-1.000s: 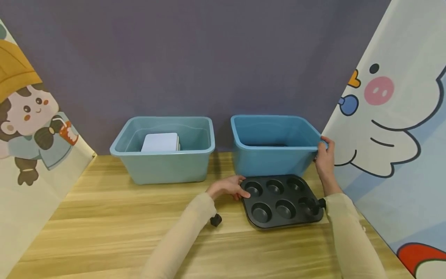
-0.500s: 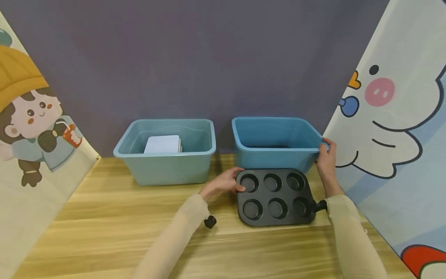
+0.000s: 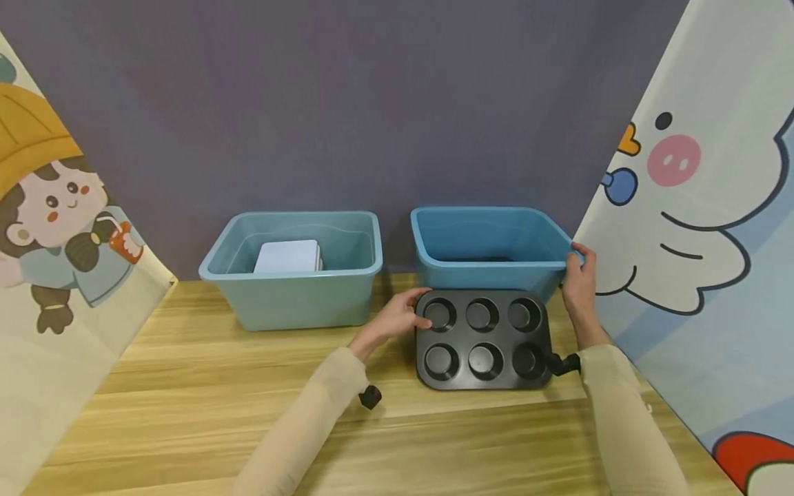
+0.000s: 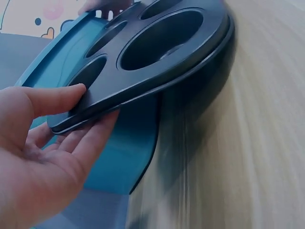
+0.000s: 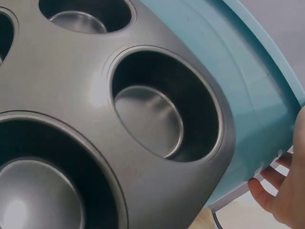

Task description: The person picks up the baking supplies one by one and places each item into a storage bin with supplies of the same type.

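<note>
A dark muffin tin [image 3: 482,338] with several round cups is tilted up in front of the blue bin [image 3: 486,275], covering part of its front wall. My left hand [image 3: 393,320] pinches the tin's far left corner, thumb on top and fingers beneath, as the left wrist view shows. In that view the tin's edge [image 4: 157,90] looks doubled and its near end stands off the wooden table. My right hand [image 3: 579,289] grips the right rim of the blue bin, fingers on the outside. The right wrist view shows this hand [image 5: 286,176] partly, beyond the tin.
Left of the blue bin stands a grey-green bin [image 3: 298,303] with a white squarish stack [image 3: 287,256] inside. Something dark [image 3: 496,260] shows low inside the blue bin. A grey wall rises behind, and printed panels flank the wooden table [image 3: 186,393].
The muffin tin has risen from the table and tilted up toward the blue bin, shifting slightly left with my left hand. My right hand stays on the bin's rim.
</note>
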`<state>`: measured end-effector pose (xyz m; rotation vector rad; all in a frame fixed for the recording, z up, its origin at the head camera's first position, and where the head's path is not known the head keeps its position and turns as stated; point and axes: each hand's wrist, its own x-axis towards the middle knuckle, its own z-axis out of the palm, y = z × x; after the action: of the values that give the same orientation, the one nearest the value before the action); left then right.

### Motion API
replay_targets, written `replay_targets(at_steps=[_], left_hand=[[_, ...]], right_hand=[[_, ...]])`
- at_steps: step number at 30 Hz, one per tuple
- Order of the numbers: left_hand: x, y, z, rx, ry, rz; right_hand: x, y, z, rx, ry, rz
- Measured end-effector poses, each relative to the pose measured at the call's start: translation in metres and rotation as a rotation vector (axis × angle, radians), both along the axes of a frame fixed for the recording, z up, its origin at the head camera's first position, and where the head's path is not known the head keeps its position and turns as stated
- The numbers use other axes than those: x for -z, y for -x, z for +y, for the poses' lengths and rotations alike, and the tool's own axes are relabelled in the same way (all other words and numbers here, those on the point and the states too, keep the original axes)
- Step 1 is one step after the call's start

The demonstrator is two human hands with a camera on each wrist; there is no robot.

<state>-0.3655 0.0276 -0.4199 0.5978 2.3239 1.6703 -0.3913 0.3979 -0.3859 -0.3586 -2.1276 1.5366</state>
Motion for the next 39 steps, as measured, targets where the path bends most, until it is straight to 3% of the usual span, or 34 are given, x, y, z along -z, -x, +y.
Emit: replay_targets(at_steps=[6,14,22,27,39], left_hand=[[-0.001,0.000,-0.001,-0.073,0.052,0.263],[-0.008,-0.001,-0.001,-0.103,0.079,0.395],[-0.018,-0.006,-0.001,-0.150,0.252,0.666],[-0.024,-0.009,-0.002,-0.142,0.224,0.747],[-0.032,-0.009,-0.006,-0.210,0.138,0.947]], right_hand=[[-0.002,-0.001,-0.001,-0.002,-0.005,0.006],[-0.001,-0.003,0.000,-0.012,-0.004,-0.002],[0.001,0.001,0.003,0.011,-0.020,0.026],[0.003,0.003,0.004,0.023,-0.034,0.029],[0.003,0.000,0.004,0.015,-0.046,0.034]])
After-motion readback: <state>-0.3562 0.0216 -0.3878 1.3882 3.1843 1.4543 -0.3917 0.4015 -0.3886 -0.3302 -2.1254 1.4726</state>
